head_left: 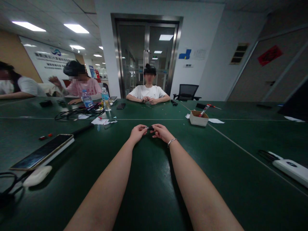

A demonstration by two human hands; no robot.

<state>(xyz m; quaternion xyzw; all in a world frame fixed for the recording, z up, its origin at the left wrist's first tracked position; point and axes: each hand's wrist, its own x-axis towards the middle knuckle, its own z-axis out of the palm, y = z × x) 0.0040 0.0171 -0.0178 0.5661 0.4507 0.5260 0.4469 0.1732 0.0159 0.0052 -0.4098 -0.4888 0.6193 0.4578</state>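
Both my arms reach forward over the dark green table (pixel 149 170). A small dark object with a light metallic end (pixel 150 128) is held between my two hands. My left hand (pixel 138 133) pinches its light end, and my right hand (pixel 162 132), with a silver bracelet at the wrist, grips the dark end. The object is too small to name. To the left lie a phone on a white block (pixel 45 152) and a white rounded case (pixel 38 176).
Ahead to the right stands a small box (pixel 199 118) holding a tube. Bottles (pixel 106 100), tangled black cables (pixel 79 111) and paper scraps (pixel 99 121) lie ahead left. A white device (pixel 292 170) rests at right. Several people sit across the table.
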